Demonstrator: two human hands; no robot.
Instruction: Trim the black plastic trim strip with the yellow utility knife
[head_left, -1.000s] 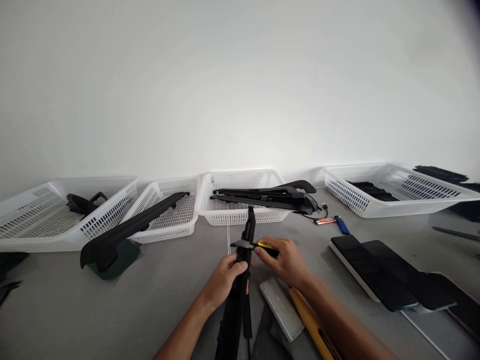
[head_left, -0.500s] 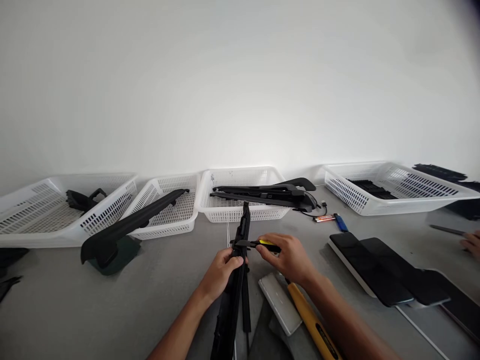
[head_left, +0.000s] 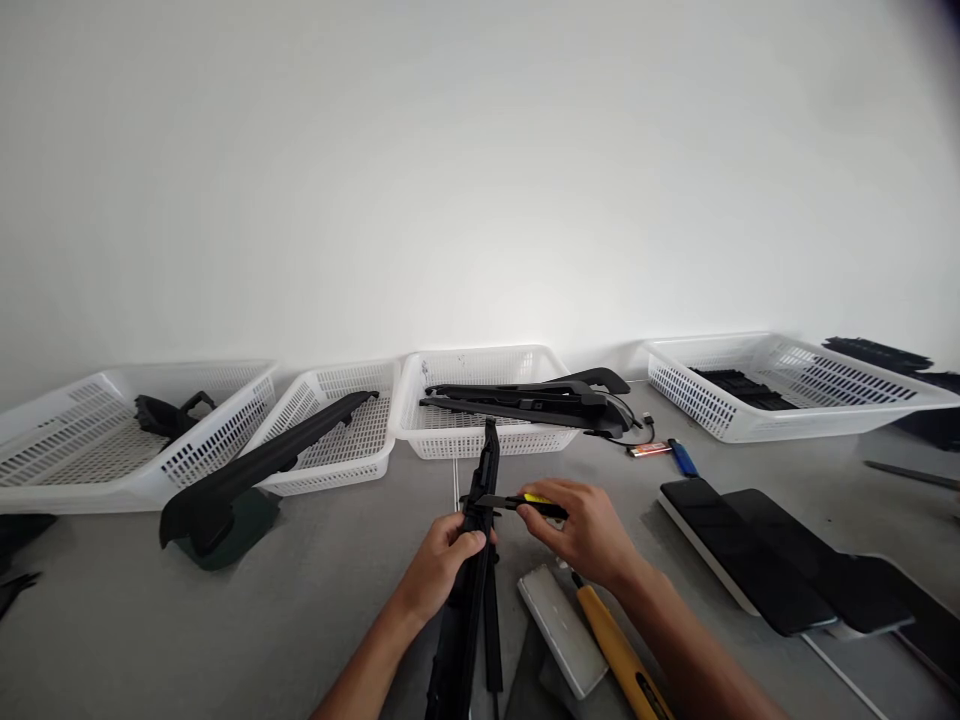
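My left hand (head_left: 442,562) is closed around a long black plastic trim piece (head_left: 466,610), thumb on top, the piece pointing away from me. My right hand (head_left: 589,528) grips a utility knife (head_left: 544,505) with a black and yellow handle. The knife's blade (head_left: 491,501) lies across the trim piece just beyond my left thumb; whether it cuts into the plastic I cannot tell. A thinner black strip (head_left: 492,630) is beside the trim piece. Under my right forearm lie a yellow-handled tool (head_left: 619,645) and a white block (head_left: 562,630).
White baskets (head_left: 480,445) line the wall, several holding black parts (head_left: 525,400). Another long black part (head_left: 262,460) leans over a basket at left. Phone-like black slabs (head_left: 742,550) lie to the right, near a blue lighter-like object (head_left: 683,458) and a cable (head_left: 637,435).
The view has tilted up slightly, so everything sits lower. Both hands keep their grips, and the blade stays at the same part of the trim piece. Another person's hand at right has left view.
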